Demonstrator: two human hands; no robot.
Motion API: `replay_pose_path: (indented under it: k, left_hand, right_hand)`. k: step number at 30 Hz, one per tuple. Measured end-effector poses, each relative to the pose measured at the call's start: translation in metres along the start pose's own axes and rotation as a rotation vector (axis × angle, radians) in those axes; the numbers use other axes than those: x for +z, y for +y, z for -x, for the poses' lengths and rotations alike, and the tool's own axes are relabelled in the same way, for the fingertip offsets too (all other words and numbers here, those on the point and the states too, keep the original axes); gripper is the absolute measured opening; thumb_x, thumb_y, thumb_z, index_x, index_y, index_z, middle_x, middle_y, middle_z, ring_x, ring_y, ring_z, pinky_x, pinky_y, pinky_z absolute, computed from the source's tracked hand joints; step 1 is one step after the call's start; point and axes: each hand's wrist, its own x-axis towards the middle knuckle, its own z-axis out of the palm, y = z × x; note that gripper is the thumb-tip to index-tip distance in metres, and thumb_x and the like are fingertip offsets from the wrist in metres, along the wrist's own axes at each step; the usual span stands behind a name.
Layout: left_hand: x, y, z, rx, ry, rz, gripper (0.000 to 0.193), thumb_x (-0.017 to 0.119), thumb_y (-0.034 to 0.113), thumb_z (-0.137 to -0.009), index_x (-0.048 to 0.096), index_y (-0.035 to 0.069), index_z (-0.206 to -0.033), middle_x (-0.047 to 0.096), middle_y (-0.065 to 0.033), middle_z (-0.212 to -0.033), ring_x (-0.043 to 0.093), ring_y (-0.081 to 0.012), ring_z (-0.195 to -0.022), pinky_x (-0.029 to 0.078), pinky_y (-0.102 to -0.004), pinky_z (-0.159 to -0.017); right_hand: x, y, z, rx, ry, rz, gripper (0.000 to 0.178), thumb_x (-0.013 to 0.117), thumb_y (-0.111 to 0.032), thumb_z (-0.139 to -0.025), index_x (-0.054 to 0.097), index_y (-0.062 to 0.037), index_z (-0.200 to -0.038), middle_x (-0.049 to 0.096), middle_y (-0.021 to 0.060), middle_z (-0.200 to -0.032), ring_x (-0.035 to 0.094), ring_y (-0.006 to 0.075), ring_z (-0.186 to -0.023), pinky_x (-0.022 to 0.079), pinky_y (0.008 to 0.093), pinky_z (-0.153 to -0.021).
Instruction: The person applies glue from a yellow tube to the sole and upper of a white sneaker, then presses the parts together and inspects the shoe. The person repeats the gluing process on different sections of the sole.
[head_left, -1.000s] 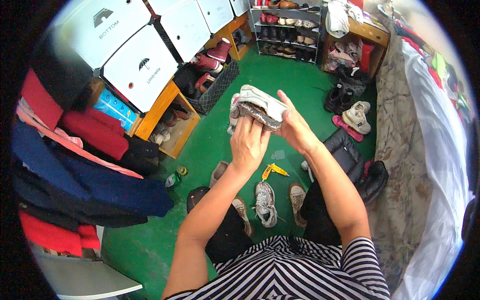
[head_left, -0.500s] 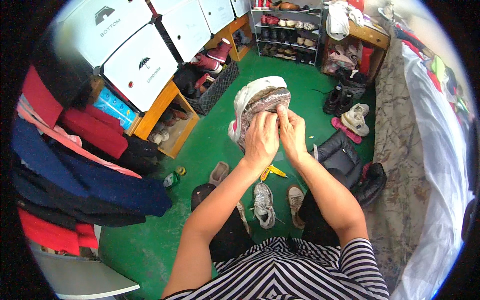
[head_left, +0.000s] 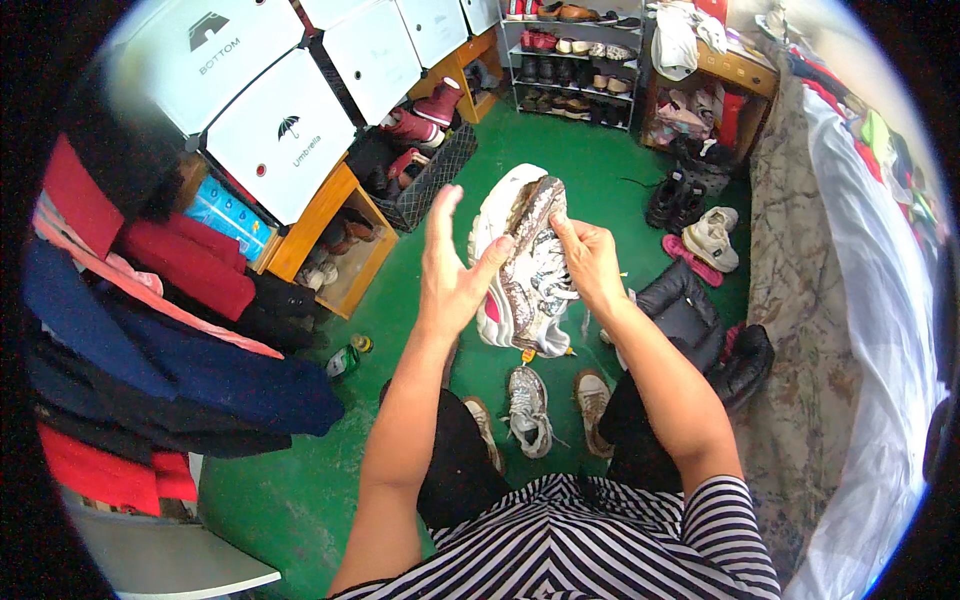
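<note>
A chunky sneaker (head_left: 500,205) with a thick white sole and a brown mottled side is held up over the floor in front of me. Its pale laced upper turns to the right, the sole to the left. My right hand (head_left: 592,265) pinches the shoe's upper edge with thumb and fingers. Beside the sole, my left hand (head_left: 447,275) is open, its fingers stretched upward and its thumb against the shoe's side. A similar laced sneaker (head_left: 527,405) stands on the floor between my feet. Just behind it, a yellow object (head_left: 528,356) is mostly hidden by the held shoe.
A green bottle (head_left: 343,361) lies on the green floor (head_left: 290,480) at left. Black padded items (head_left: 680,305) and pairs of shoes lie at right, beside a patterned couch (head_left: 800,400). White storage cubes (head_left: 275,140), a dark crate (head_left: 430,180) and a shoe rack (head_left: 570,70) stand beyond.
The sneaker has turned from showing its underside to showing its side and laces. My left hand has let go, moved left and spread its fingers; my right hand keeps hold.
</note>
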Motion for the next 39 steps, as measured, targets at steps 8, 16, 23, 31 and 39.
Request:
replay_pose_path:
  k: [8, 16, 23, 31, 39]
  left_hand:
    - [0.009, -0.026, 0.014, -0.543, -0.305, 0.946, 0.079, 0.059, 0.051, -0.094, 0.032, -0.002, -0.147, 0.043, -0.0137, -0.144, 0.042, -0.0214, -0.132, 0.031, -0.0338, -0.112]
    - [0.014, -0.011, 0.014, -0.364, -0.027, 0.563, 0.077, 0.072, 0.038, -0.088, 0.035, -0.002, -0.143, 0.052, -0.018, -0.132, 0.052, -0.0242, -0.12, 0.042, -0.0354, -0.101]
    - [0.017, -0.02, 0.015, -0.277, -0.031, 0.384, 0.082, 0.077, 0.039, -0.084, 0.038, -0.003, -0.141, 0.052, -0.0209, -0.133, 0.052, -0.0271, -0.122, 0.041, -0.0374, -0.104]
    - [0.025, -0.018, 0.018, -0.226, -0.015, 0.408, 0.079, 0.074, 0.037, -0.086, 0.036, -0.004, -0.143, 0.051, -0.0205, -0.135, 0.051, -0.0267, -0.124, 0.039, -0.0373, -0.106]
    - [0.026, -0.036, 0.016, -0.303, 0.056, 0.526, 0.076, 0.068, 0.044, -0.09, 0.039, -0.004, -0.142, 0.05, -0.0166, -0.137, 0.051, -0.0241, -0.123, 0.04, -0.036, -0.104]
  right_hand:
    - [0.001, -0.014, 0.001, 0.05, -0.16, -0.072, 0.039, 0.058, -0.034, -0.099, 0.072, 0.0014, -0.093, 0.067, -0.0009, -0.075, 0.055, 0.0033, -0.064, 0.047, 0.0221, -0.058]
    - [-0.003, -0.007, -0.007, -0.273, 0.076, 0.368, 0.043, 0.065, -0.04, -0.093, 0.07, 0.003, -0.096, 0.068, 0.0139, -0.101, 0.064, 0.0246, -0.094, 0.049, 0.0348, -0.086]
    - [0.005, -0.021, 0.003, -0.125, -0.118, 0.132, 0.039, 0.068, -0.039, -0.092, 0.066, -0.0008, -0.084, 0.059, -0.0017, -0.069, 0.05, 0.0057, -0.066, 0.042, 0.0252, -0.059]
    - [0.009, -0.022, 0.004, -0.112, -0.142, 0.124, 0.033, 0.06, -0.033, -0.097, 0.063, -0.0019, -0.084, 0.061, 0.0009, -0.072, 0.051, 0.0066, -0.066, 0.042, 0.0256, -0.058]
    - [0.003, -0.014, 0.001, 0.073, -0.254, -0.117, 0.024, 0.053, -0.028, -0.101, 0.062, -0.0055, -0.097, 0.065, 0.0024, -0.086, 0.059, 0.0102, -0.079, 0.047, 0.0258, -0.073]
